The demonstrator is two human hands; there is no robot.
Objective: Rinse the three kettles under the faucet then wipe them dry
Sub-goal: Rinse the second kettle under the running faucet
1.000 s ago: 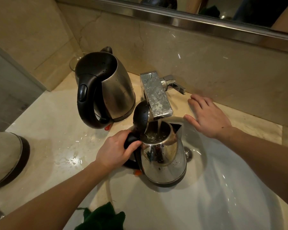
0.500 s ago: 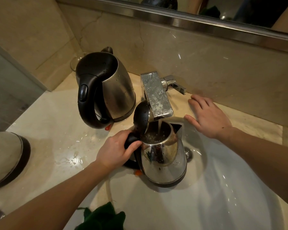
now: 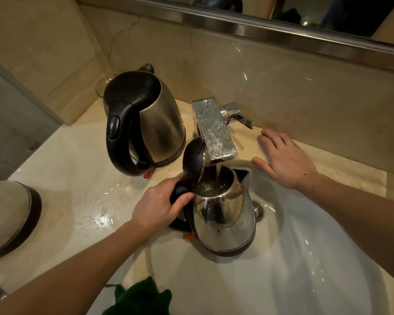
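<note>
Left-edge kettle (image 3: 8,214) cut off. Shiny kettle (image 3: 225,217), lid up, filling under faucet (image 3: 214,130); left hand (image 3: 157,208) grips handle (image 3: 179,193), right hand (image 3: 284,160) flat.

We could read no lettering, brand, number or sign anywhere. None showed on the shiny steel kettle with the open black lid (image 3: 225,214), the larger brushed-steel kettle with the black handle (image 3: 164,123), the third steel kettle at the left edge (image 3: 7,212), or the square chrome faucet (image 3: 214,128).
</note>
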